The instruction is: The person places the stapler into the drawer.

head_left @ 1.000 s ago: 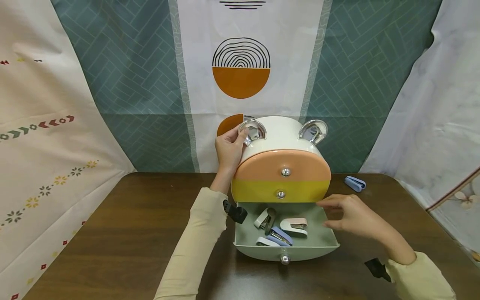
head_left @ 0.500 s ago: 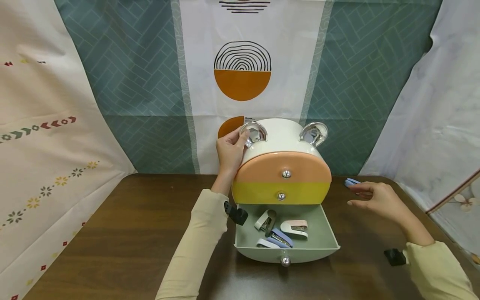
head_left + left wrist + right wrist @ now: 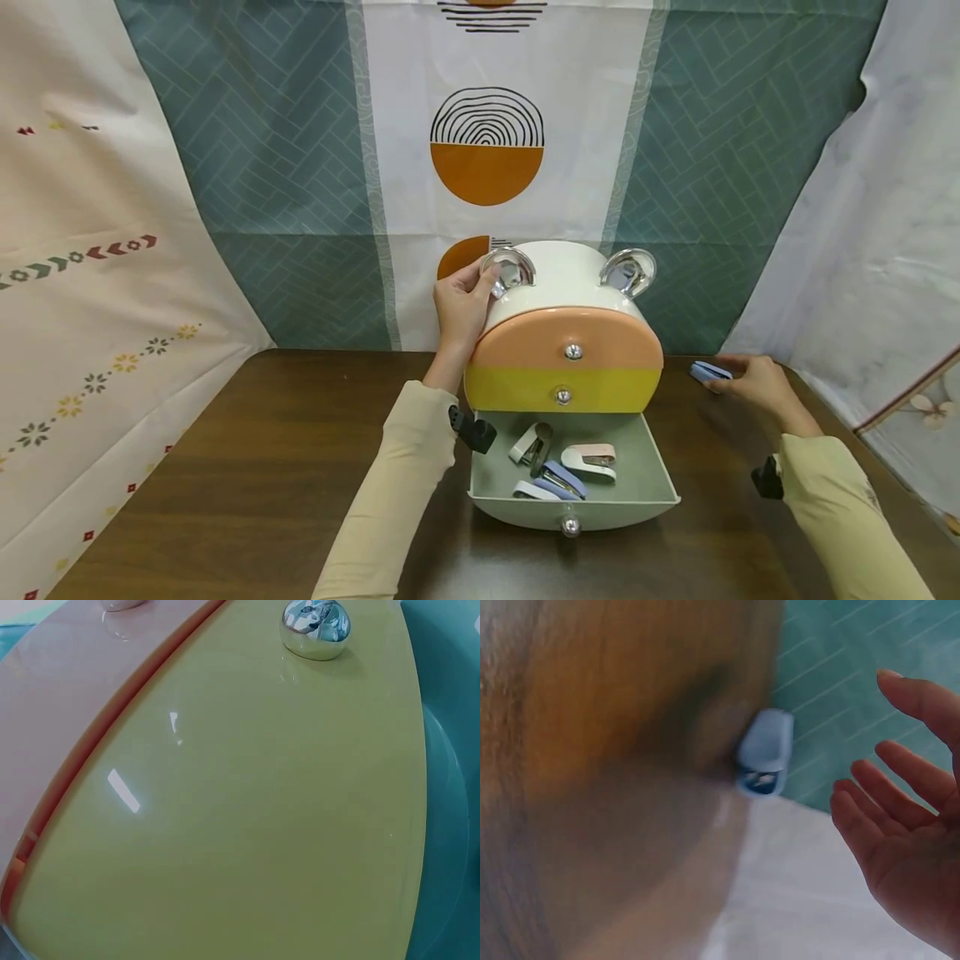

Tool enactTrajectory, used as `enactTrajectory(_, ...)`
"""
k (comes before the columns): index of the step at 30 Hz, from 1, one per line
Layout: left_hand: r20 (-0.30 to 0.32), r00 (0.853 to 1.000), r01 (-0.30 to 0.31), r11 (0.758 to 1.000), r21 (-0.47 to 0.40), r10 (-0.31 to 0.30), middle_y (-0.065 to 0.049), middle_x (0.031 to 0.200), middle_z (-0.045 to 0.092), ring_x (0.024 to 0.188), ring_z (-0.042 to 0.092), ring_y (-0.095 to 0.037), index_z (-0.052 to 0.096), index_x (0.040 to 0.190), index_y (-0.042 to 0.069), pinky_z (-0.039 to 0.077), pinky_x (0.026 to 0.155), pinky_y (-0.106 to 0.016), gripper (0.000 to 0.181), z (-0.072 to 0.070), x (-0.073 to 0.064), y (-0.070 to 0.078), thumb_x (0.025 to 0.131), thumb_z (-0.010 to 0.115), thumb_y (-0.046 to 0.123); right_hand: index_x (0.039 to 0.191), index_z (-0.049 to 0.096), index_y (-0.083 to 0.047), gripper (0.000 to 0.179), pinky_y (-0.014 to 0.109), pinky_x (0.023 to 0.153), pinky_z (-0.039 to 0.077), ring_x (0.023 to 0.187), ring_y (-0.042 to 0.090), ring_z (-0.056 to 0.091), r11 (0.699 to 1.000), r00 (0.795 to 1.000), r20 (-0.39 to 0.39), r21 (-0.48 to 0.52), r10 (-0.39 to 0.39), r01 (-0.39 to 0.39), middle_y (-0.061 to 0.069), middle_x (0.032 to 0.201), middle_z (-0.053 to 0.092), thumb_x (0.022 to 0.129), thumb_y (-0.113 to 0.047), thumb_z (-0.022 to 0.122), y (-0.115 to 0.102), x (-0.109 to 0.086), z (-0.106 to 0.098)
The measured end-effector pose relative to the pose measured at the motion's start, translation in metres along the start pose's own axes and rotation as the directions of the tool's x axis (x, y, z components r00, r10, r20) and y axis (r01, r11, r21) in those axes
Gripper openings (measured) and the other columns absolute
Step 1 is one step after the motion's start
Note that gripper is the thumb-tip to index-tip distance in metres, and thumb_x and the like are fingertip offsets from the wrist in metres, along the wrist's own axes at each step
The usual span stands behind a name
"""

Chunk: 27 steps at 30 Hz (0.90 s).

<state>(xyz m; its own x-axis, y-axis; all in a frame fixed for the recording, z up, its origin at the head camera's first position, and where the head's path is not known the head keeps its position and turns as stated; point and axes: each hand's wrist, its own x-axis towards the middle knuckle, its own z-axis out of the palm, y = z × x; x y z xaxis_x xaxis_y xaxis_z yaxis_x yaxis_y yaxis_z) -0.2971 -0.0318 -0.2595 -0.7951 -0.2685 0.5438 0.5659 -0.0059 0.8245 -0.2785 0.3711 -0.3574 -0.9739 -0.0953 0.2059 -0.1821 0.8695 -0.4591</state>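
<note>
My left hand (image 3: 461, 304) holds the left silver ear (image 3: 512, 272) of a white drawer cabinet (image 3: 558, 265), thumb in front. Below are the shut orange drawer (image 3: 525, 340) and yellow drawer (image 3: 517, 390); in the left wrist view the yellow drawer front (image 3: 247, 787) fills most of the picture. The green bottom drawer (image 3: 637, 467) is pulled out. At the table's far right, my right hand (image 3: 761, 385) reaches beside a blue stapler (image 3: 709, 372). The right wrist view shows that hand (image 3: 907, 810) with fingers spread, apart from the stapler (image 3: 766, 746).
Inside the green drawer lie a white-and-grey stapler (image 3: 531, 448), a white-and-pink stapler (image 3: 588, 461), a blue stapler (image 3: 561, 480) and a partly hidden white one (image 3: 534, 490). A patterned cloth (image 3: 285, 167) hangs behind the brown table (image 3: 285, 467).
My right hand has moved from beside the open drawer to the right and back, up to the blue stapler on the table. The left hand stays on the ear.
</note>
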Motion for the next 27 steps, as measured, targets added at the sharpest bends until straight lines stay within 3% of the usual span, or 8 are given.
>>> enactTrajectory(5,0.000,1.000,0.001,1.000,-0.004,-0.001,-0.017,0.097,0.067,0.085,0.065,-0.015,0.066,0.105,-0.005,0.052,0.068,-0.019,0.027,-0.001,0.001,-0.001,0.083,0.066,0.009,0.123,0.044,0.017,0.066,0.052,0.077,0.044,0.095,0.047,0.052,0.996,0.995,0.049,0.018,0.084,-0.085,0.038,0.113,0.050,0.079,-0.026,0.069,0.015,0.009,0.011)
enactTrajectory(10,0.007,1.000,0.002,1.000,-0.011,-0.002,-0.017,0.098,0.067,0.083,0.065,-0.013,0.066,0.105,-0.004,0.052,0.067,-0.019,0.026,0.000,0.001,-0.003,0.083,0.066,0.008,0.123,0.041,0.019,0.066,0.049,0.072,0.044,0.079,0.037,0.051,0.994,0.992,0.070,-0.037,0.102,-0.099,0.036,0.097,0.056,0.078,-0.023,0.067,0.023,0.014,0.016)
enactTrajectory(16,0.001,1.000,-0.013,1.000,-0.016,0.013,-0.018,0.097,0.066,0.082,0.065,-0.013,0.066,0.104,-0.005,0.052,0.065,-0.018,0.025,0.002,0.001,-0.002,0.082,0.066,0.007,0.119,0.042,0.021,0.062,0.053,0.074,0.042,0.085,0.048,0.051,0.992,0.993,0.071,-0.088,0.100,-0.093,0.041,0.103,0.051,0.077,-0.018,0.065,0.030,0.016,0.019)
enactTrajectory(22,0.001,1.000,-0.008,1.000,-0.014,0.008,-0.018,0.097,0.066,0.083,0.065,-0.014,0.066,0.105,-0.005,0.052,0.066,-0.018,0.025,0.002,0.001,-0.002,0.082,0.065,0.005,0.104,0.053,0.021,0.049,0.046,0.064,0.045,0.072,0.039,0.054,0.990,0.994,0.019,-0.092,0.111,-0.109,0.033,0.087,0.060,0.075,-0.015,0.067,0.031,0.015,0.021)
enactTrajectory(27,-0.003,1.000,-0.004,1.000,-0.006,0.004,-0.018,0.097,0.066,0.085,0.065,-0.016,0.066,0.105,-0.005,0.052,0.069,-0.021,0.025,0.001,0.001,-0.004,0.082,0.065,0.005,0.083,0.060,0.016,0.046,0.034,0.049,0.041,0.058,0.026,0.051,0.988,0.991,-0.038,-0.081,0.125,-0.128,0.018,0.065,0.059,0.077,-0.028,0.068,0.026,0.013,0.026)
